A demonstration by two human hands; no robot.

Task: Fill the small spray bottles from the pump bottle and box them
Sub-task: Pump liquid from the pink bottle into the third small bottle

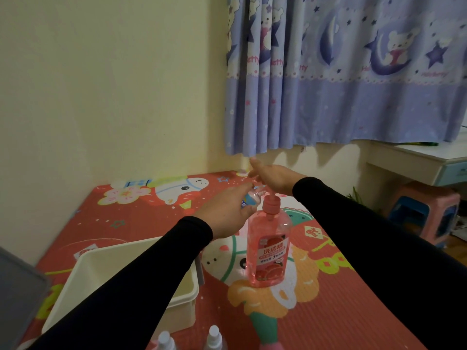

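Left fingers: curled round a small clear spray bottle, holding it tilted with its open end toward the pump nozzle; a judgement: so held to catch what the pump gives.
Right fingers: straight and loosely spread, gripping nothing; the palm lies over the pump head, seemingly to press it down, though contact is hidden.
Left hand: at about 10 o'clock of the pump bottle, just beside its neck.
Right hand: above the pump at 12 o'clock, reaching in from 3 o'clock.
Pump bottle: upright on the red cartoon mat, pink liquid nearly to the shoulder; set centrally, likely so both hands reach it.
White box: at 8 o'clock of the pump bottle, near, open-topped, mostly hidden behind the left sleeve; contents cannot be told.
Capped spray bottles: two white tops at 6 o'clock, at the lower edge; whether filled cannot be told.
Step in hand: filling one bottle, boxing not yet done.
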